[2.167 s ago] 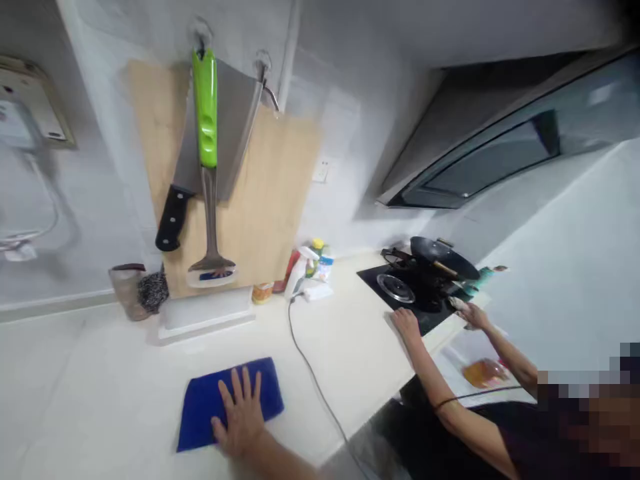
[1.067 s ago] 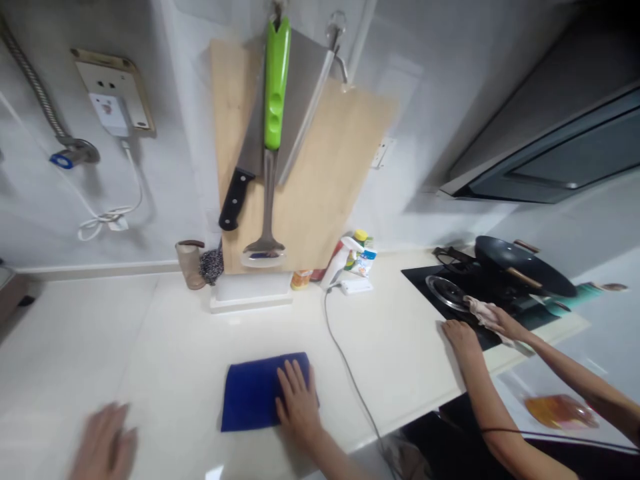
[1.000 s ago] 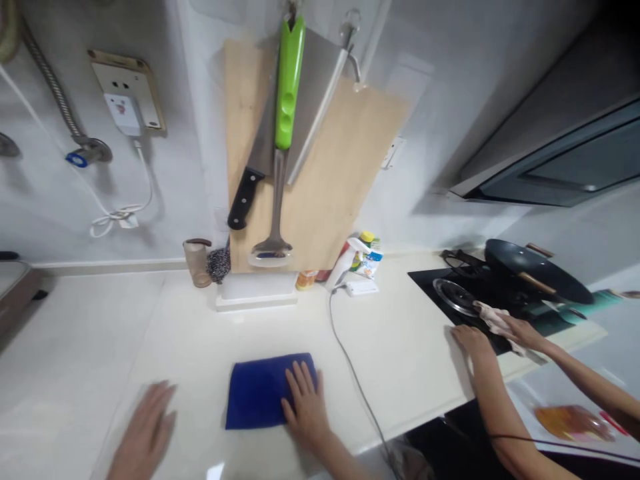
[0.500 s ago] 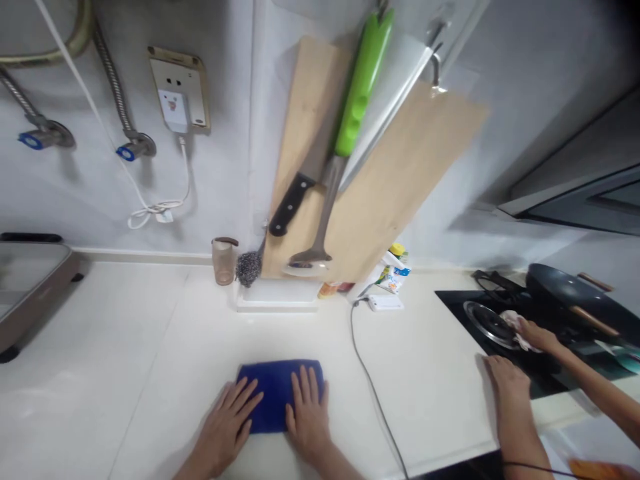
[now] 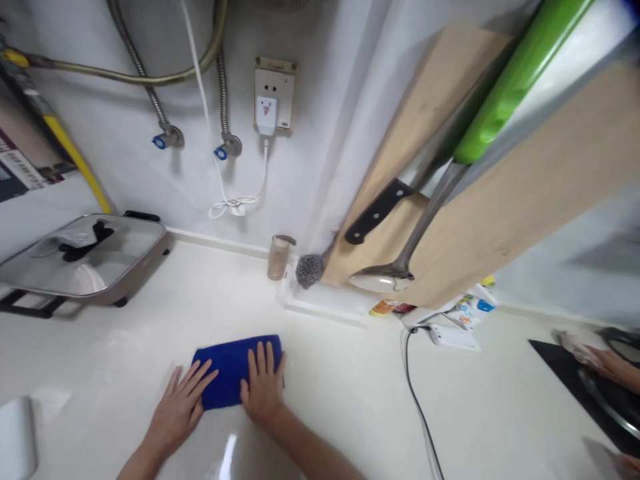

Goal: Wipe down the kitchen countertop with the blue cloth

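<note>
A folded blue cloth (image 5: 231, 373) lies flat on the white countertop (image 5: 350, 407). On its left side rests my left hand (image 5: 183, 403), fingers stretched out and apart over the edge. My right hand (image 5: 263, 383) presses flat on the cloth's right part, fingers spread and pointing away from me. Both palms face down, and neither hand is closed round anything.
An electric pan with a glass lid (image 5: 95, 260) stands at the left. Behind are a brown cup (image 5: 279, 257), a steel scrubber (image 5: 310, 270) and hanging cutting boards (image 5: 460, 227). A black cable (image 5: 417, 400) crosses the counter. At right, another person's hand (image 5: 613, 363) wipes near the stove.
The view has turned left, bringing the whole electric pan into sight. Both my hands and the blue cloth have moved left along the counter together, and the cloth is now slightly tilted.
</note>
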A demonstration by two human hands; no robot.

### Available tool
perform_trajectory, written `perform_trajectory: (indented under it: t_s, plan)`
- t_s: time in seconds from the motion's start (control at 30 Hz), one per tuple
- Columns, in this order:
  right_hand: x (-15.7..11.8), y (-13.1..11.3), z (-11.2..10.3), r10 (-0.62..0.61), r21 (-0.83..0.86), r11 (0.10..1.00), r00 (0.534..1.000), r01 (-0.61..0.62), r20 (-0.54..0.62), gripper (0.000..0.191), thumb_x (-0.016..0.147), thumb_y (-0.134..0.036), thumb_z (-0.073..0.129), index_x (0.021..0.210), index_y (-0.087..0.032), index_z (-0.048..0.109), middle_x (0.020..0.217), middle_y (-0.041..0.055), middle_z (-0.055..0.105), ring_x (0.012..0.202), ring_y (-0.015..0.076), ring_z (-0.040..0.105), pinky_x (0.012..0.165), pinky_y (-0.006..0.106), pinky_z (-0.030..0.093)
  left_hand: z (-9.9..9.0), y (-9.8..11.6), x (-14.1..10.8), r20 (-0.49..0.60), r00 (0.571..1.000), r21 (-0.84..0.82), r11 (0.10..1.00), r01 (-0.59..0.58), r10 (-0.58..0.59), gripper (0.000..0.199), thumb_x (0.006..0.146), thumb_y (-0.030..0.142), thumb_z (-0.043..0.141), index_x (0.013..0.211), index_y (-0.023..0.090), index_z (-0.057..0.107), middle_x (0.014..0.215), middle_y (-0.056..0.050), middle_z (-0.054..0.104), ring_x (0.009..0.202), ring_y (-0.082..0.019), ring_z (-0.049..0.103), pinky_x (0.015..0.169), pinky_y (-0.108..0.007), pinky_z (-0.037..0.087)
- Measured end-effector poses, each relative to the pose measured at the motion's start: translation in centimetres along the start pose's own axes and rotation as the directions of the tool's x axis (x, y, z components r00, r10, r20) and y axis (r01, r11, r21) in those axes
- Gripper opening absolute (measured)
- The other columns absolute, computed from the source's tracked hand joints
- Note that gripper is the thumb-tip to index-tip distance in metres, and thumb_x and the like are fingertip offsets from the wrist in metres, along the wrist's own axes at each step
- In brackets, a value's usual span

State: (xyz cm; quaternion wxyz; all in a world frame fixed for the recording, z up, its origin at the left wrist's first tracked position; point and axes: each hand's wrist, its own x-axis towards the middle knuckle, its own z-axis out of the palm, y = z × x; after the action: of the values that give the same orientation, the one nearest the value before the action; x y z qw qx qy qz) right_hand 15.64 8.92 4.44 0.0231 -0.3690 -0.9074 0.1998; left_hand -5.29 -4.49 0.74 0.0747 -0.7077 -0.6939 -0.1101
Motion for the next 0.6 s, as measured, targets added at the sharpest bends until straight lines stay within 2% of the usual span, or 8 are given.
perform_trajectory:
  t_s: [0.07, 0.13, 0.23, 0.3, 0.4, 0.5, 0.6]
  plan:
    - [1.0, -1.0, 0.3, -0.042, -0.001, 0.999, 0.999, 0.042, 0.009, 0.07, 0.099, -0.05, 0.031, 0.156, -0.011, 0.016, 0.163, 0.018, 0.003, 0.151, 0.0404, -0.003, 0.112, 0.079, -0.003, -0.2, -0.5, 0.1, -0.034, 0.998, -0.012, 0.999, 0.05, -0.05, 0.058, 0.084, 0.012, 0.043, 0.138, 0.026, 0.055, 0.147, -0.006, 0.052, 0.14, -0.027, 0.043, 0.12, -0.06, 0.026]
    - [1.3, -1.0, 0.6, -0.076, -0.012, 0.997, 0.997, 0.076, 0.008, 0.071, 0.099, -0.051, 0.032, 0.156, -0.013, 0.015, 0.164, 0.0175, 0.003, 0.152, 0.0403, -0.002, 0.111, 0.08, -0.002, -0.1, 0.2, 1.1, -0.067, 0.996, -0.045, 0.997, 0.059, -0.062, 0.049, 0.085, 0.012, 0.043, 0.128, 0.022, 0.063, 0.138, -0.008, 0.061, 0.136, -0.027, 0.048, 0.119, -0.059, 0.032]
    - [0.3, 0.4, 1.3, -0.145, -0.017, 0.989, 0.988, 0.145, -0.047, 0.068, 0.099, -0.05, 0.036, 0.157, -0.02, 0.017, 0.165, 0.0144, 0.008, 0.152, 0.0372, 0.005, 0.115, 0.075, 0.008, 0.5, 2.8, 3.2, -0.089, 0.995, -0.131, 0.991, 0.031, -0.043, 0.045, 0.089, 0.013, 0.041, 0.126, 0.021, 0.065, 0.131, -0.008, 0.065, 0.131, -0.024, 0.053, 0.115, -0.052, 0.042]
    - [-1.6, 2.1, 2.1, -0.17, -0.022, 0.985, 0.972, 0.169, -0.163, 0.063, 0.099, -0.041, 0.037, 0.157, -0.022, 0.019, 0.165, 0.0118, 0.015, 0.153, 0.0339, 0.01, 0.118, 0.069, 0.016, 1.2, 4.6, 4.5, -0.129, 0.983, -0.169, 0.979, 0.111, -0.133, 0.044, 0.092, 0.014, 0.039, 0.129, 0.022, 0.063, 0.131, -0.008, 0.065, 0.131, -0.023, 0.053, 0.115, -0.048, 0.043]
    - [-5.9, 5.8, 3.7, -0.151, -0.054, 0.989, 0.922, 0.141, -0.356, 0.062, 0.098, -0.024, 0.035, 0.157, -0.022, 0.017, 0.162, 0.0114, 0.026, 0.151, 0.0311, 0.019, 0.119, 0.065, 0.021, 2.4, 6.5, 5.6, -0.175, 0.943, -0.181, 0.95, 0.253, -0.284, 0.043, 0.096, 0.02, 0.041, 0.135, 0.023, 0.058, 0.143, -0.012, 0.055, 0.139, -0.028, 0.043, 0.116, -0.053, 0.04]
    - [-10.2, 9.7, 5.1, -0.14, -0.091, 0.99, 0.876, 0.111, -0.461, 0.065, 0.095, -0.016, 0.034, 0.157, -0.023, 0.018, 0.157, 0.0116, 0.039, 0.146, 0.0302, 0.033, 0.116, 0.061, 0.031, 3.4, 7.5, 5.9, -0.17, 0.931, -0.13, 0.944, 0.303, -0.323, 0.046, 0.095, 0.025, 0.045, 0.14, 0.028, 0.053, 0.158, -0.013, 0.034, 0.147, -0.038, 0.027, 0.114, -0.064, 0.035]
    - [-12.5, 12.3, 6.0, -0.177, -0.138, 0.983, 0.831, 0.121, -0.528, 0.062, 0.094, -0.015, 0.038, 0.154, -0.023, 0.027, 0.151, 0.0123, 0.047, 0.141, 0.0299, 0.042, 0.109, 0.056, 0.044, 3.7, 8.1, 5.8, -0.156, 0.928, -0.075, 0.941, 0.331, -0.339, 0.053, 0.093, 0.03, 0.05, 0.146, 0.032, 0.046, 0.163, -0.012, 0.023, 0.149, -0.046, 0.01, 0.112, -0.073, 0.028]
